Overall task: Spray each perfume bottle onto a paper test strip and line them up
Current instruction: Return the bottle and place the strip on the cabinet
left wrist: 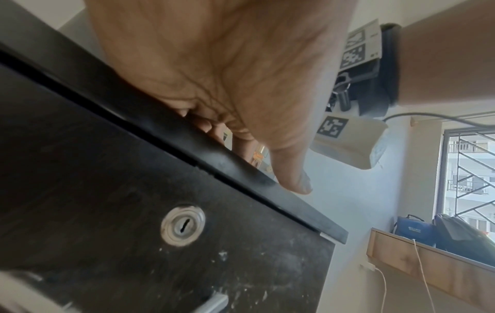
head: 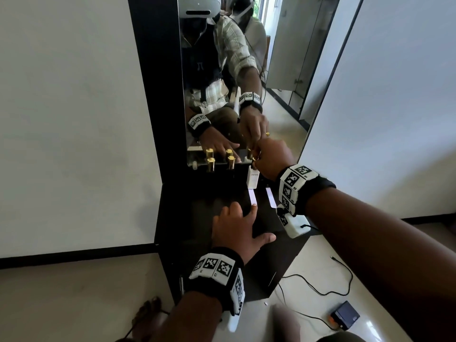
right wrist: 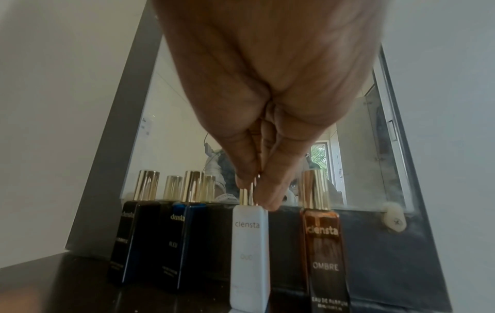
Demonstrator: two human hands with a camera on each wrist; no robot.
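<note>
The right hand [right wrist: 257, 118] is pinching the gold cap [right wrist: 245, 195] of the white bottle [right wrist: 250, 256], which is standing upright directly below the fingertips, long axis vertical, between the blue bottle [right wrist: 187, 243] and amber bottle [right wrist: 325, 252] at the far mirror [right wrist: 174, 118]. The left hand [head: 237, 228] is resting flat, fingers spread, touching a paper strip [head: 252, 197] nearer.

White bottle [right wrist: 250, 249] with gold cap, amber-brown bottle [right wrist: 325, 254], blue bottle [right wrist: 184, 243] and black bottle [right wrist: 126, 239], all gold-capped. Test strips [head: 252, 197] white. Cabinet top [head: 197, 206] black. Wristbands [head: 294, 183] black with black-and-white square markers.
</note>
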